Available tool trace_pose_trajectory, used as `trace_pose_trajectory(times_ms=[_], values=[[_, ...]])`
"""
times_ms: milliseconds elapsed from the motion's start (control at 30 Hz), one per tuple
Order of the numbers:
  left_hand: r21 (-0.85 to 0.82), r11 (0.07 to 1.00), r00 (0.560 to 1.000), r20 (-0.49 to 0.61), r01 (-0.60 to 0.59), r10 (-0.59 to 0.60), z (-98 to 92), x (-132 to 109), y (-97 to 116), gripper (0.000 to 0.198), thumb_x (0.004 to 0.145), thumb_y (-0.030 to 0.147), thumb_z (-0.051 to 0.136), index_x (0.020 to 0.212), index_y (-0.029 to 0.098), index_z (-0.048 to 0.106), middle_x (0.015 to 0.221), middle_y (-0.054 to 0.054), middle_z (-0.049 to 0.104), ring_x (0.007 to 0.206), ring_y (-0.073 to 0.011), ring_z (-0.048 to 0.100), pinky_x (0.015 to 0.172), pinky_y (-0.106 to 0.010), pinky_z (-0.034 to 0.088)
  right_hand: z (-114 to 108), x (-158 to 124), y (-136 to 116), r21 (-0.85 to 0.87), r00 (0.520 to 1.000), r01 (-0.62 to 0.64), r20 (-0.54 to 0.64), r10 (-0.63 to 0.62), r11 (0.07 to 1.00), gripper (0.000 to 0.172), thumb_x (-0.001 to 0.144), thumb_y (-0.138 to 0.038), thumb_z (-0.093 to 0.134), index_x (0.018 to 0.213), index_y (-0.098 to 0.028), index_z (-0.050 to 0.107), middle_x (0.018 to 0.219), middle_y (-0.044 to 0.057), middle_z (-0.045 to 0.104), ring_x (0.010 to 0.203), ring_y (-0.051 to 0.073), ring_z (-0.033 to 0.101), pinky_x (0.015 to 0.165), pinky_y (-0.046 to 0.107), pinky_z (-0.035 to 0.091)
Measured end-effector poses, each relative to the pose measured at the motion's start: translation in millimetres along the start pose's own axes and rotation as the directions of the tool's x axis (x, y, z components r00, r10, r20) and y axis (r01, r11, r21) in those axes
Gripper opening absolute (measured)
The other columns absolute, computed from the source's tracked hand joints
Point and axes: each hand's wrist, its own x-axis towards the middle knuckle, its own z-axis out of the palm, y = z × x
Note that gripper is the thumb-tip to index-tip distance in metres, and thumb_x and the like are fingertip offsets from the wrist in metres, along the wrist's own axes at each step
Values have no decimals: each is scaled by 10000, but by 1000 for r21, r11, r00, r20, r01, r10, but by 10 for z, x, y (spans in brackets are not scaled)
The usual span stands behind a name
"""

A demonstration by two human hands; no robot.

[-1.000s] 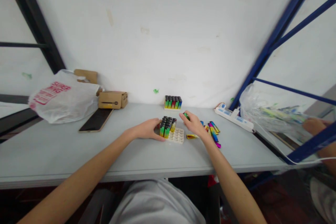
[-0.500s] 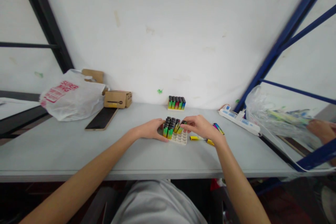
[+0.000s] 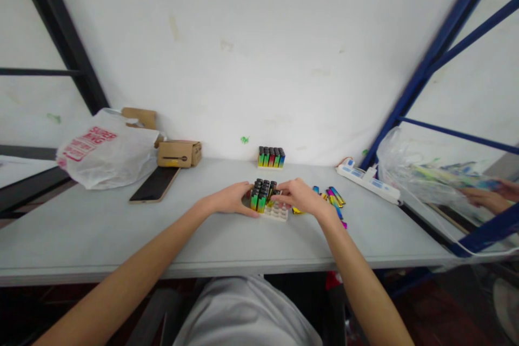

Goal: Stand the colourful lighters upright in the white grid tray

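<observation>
A white tray with round slots (image 3: 279, 213) lies on the desk, its left part filled with several upright black-topped lighters (image 3: 261, 201). My left hand (image 3: 234, 199) curves round the tray's left side, thumb and fingers spread apart, touching it. My right hand (image 3: 295, 195) is over the tray's right side, its fingers closed on a yellow lighter, mostly hidden by them, beside the standing ones. Loose colourful lighters (image 3: 335, 197) lie to the right, partly behind my right forearm.
A second filled lighter tray (image 3: 271, 158) stands by the wall. On the left are a phone (image 3: 154, 185), a cardboard box (image 3: 179, 153) and a plastic bag (image 3: 109, 148). A power strip (image 3: 368, 185) lies at the right. Another person's hand (image 3: 484, 199) shows at the far right.
My right hand has shifted slightly left, with the yellow lighter now lower and more hidden at the tray. More loose lighters show beside my forearm. My left hand stays at the tray.
</observation>
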Motion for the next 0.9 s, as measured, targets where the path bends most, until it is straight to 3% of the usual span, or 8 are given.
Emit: trace_pose_trajectory(times_ms=[67,133,233,333,433,500,733,900], values=[[5,1000,1000,2,6,-6,-5,-3,7,716,647,739,855,1072,190,681,1009,-67,706,904,-285,653,800,-360,512,3,12,17,-113,997,-65,-56,59,991,353,959,-406,731,707,-159,746,653,84,749,626,199,670,605,271,429],[1,1000,1000,8,13,-13,-14,-7,20,721,650,737,854,1086,190,679,1019,-70,704,903,-284,653,800,-360,516,-18,13,99,-119,998,-57,-31,53,991,353,932,-442,756,721,-159,765,652,75,748,622,192,661,603,272,426],[-11,1000,1000,17,22,-22,-22,-9,36,727,654,737,848,1101,190,676,1036,-74,705,900,-284,656,796,-357,520,-106,-21,367,-8,998,-17,57,18,1000,277,962,-409,708,946,-159,823,805,63,806,696,190,699,654,261,469],[-4,999,999,16,37,-37,-24,-8,45,726,642,748,843,1073,188,677,1055,-81,702,909,-291,658,794,-357,520,-207,-70,719,-114,996,-84,-5,84,990,216,937,-281,703,1056,-156,832,1006,96,823,860,220,729,776,278,504],[4,999,998,23,53,-53,-28,-8,49,725,640,757,836,1055,186,672,1062,-85,698,915,-292,657,798,-359,521,-234,-83,989,-242,992,-125,-22,124,962,312,873,-290,794,1152,-153,818,1129,132,794,992,258,715,876,301,504],[8,999,998,22,50,-50,-31,-10,51,727,637,763,835,1048,186,672,1047,-83,697,918,-295,657,808,-364,522,-199,-63,1085,-288,989,-145,-76,129,946,283,887,-280,787,1139,-154,818,1157,142,772,1056,265,694,934,310,492],[17,998,998,14,65,-65,-36,-23,59,744,636,774,834,1059,187,663,1044,-82,706,909,-294,657,795,-369,526,-61,19,1105,-248,972,-209,-156,174,946,146,984,-262,671,1039,-166,767,1074,114,778,949,222,696,840,288,476],[9,998,998,22,66,-66,-38,-22,60,738,646,766,829,1074,187,667,1039,-75,714,911,-293,661,784,-365,530,-115,9,986,6,942,-94,-324,90,996,303,1101,-368,428,1063,-181,663,853,57,746,766,183,687,759,282,477]])
